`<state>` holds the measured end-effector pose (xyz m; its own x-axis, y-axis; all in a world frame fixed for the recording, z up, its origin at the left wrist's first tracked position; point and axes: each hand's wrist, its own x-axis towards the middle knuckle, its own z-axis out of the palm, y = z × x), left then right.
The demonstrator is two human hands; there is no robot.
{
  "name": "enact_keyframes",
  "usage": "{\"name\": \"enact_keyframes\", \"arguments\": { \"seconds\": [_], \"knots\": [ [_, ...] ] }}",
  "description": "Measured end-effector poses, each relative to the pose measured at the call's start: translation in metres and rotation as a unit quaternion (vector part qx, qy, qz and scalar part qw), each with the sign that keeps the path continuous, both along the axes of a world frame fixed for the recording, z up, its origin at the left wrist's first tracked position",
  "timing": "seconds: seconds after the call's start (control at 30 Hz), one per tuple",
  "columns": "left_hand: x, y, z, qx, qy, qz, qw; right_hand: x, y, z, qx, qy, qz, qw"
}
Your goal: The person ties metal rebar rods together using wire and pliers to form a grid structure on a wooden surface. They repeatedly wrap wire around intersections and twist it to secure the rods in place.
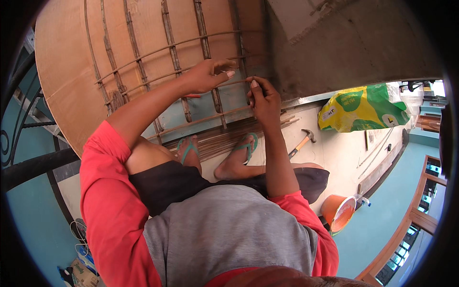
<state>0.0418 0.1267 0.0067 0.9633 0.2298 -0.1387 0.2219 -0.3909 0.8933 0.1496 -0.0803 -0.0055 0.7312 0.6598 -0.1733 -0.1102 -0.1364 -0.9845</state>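
Observation:
A grid of thin metal rods [168,26] lies before me against a curved, tan wooden panel. My left hand [210,75] is over the middle of the grid, fingers stretched to the right and thumb apart. Just below its wrist shows a small red-orange piece [192,96], mostly hidden. To the right, my right hand [266,99] has thumb and fingers pinched together at a rod crossing; what lies between the fingertips is too small to name. A bundle of thin brown wires [117,99] rests at the grid's left side.
Loose rods [210,143] lie on the floor by my sandalled feet. A hammer [302,143] is right of them, with a yellow-green sack [363,109] beyond and an orange bucket [334,213] nearer. A grey-brown cement surface [344,52] spans the far right.

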Motion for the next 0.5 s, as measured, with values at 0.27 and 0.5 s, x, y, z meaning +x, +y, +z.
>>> {"name": "enact_keyframes", "arguments": {
  "seconds": [0.27, 0.5],
  "knots": [
    [0.026, 0.045, -0.029, 0.096, 0.045, -0.026, 0.994, 0.072, 0.021, -0.054, 0.014, 0.103, -0.117, 0.988],
    [0.161, 0.095, -0.033, 0.365, -0.099, -0.065, 0.923, 0.134, 0.092, -0.127, 0.058, 0.31, -0.146, 0.938]
  ]
}}
